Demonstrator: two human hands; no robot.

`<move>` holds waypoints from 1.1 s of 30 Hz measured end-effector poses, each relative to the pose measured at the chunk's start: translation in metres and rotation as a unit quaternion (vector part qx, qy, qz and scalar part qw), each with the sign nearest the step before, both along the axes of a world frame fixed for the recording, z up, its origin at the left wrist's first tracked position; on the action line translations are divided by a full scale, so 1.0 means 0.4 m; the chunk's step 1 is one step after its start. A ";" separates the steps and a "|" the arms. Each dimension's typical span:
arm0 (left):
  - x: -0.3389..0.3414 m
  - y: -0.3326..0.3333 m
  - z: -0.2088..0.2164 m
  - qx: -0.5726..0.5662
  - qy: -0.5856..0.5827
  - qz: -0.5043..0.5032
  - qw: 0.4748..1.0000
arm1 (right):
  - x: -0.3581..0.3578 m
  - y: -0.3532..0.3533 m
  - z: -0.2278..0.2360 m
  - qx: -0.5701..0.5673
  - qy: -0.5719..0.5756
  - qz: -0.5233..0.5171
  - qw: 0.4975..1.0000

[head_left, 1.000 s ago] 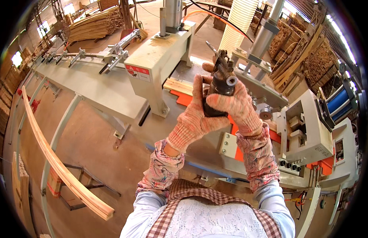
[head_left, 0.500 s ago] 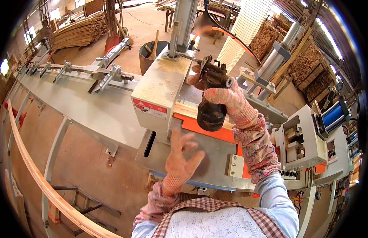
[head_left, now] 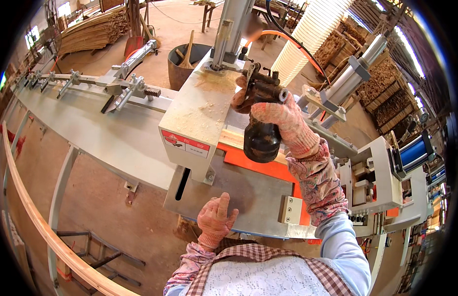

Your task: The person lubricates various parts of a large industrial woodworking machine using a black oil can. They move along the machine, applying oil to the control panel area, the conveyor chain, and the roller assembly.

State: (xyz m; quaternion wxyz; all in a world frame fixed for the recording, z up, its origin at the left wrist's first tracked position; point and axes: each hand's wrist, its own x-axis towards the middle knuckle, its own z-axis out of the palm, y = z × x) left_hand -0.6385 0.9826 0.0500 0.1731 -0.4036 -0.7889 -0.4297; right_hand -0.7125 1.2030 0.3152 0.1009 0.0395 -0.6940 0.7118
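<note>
My right hand (head_left: 292,127), in a pale knit glove with red stains, grips a dark metal tool (head_left: 262,141) with a rounded black body at its lower end and small fittings on top. I cannot make out its exact kind. The tool hangs over an orange strip (head_left: 261,166) and a length of wood (head_left: 232,138) on the machine bed. My left hand (head_left: 215,220), gloved too, holds nothing. Its forefinger and thumb are apart, the other fingers partly curled, over the near edge of the grey metal plate (head_left: 199,197).
A sawdust-strewn machine housing (head_left: 194,106) with a warning label stands left of the tool. Clamps (head_left: 131,92) line the long bed. A bin (head_left: 174,66) stands behind; a ribbed white duct (head_left: 308,34) rises at the back. A wooden strip (head_left: 46,224) runs along the left.
My left hand has come down and nearer to my body, its fingers more curled. My right hand still holds the dark tool in nearly the same place. The view has shifted slightly.
</note>
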 end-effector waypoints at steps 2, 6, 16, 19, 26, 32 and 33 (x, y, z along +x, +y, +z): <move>0.001 0.004 -0.003 0.009 0.004 0.000 1.000 | 0.004 -0.003 -0.003 -0.015 0.006 -0.002 1.000; -0.002 0.003 -0.008 0.005 0.017 0.004 1.000 | 0.006 -0.002 -0.003 -0.029 0.011 0.006 0.999; -0.004 0.005 0.000 0.004 0.010 -0.002 1.000 | -0.001 0.025 0.024 -0.072 0.023 0.021 0.997; 0.000 0.008 -0.008 0.000 0.019 0.000 1.000 | -0.017 0.058 0.003 -0.097 0.017 0.032 0.995; 0.000 0.006 -0.010 0.005 0.033 0.007 0.999 | -0.013 0.069 -0.011 -0.110 0.031 0.053 0.992; 0.002 0.012 -0.005 0.000 0.021 -0.008 1.000 | -0.006 0.077 -0.008 -0.107 0.024 0.046 0.993; 0.001 0.011 -0.007 -0.001 0.023 -0.008 1.000 | -0.007 0.075 -0.007 -0.104 0.020 0.042 0.994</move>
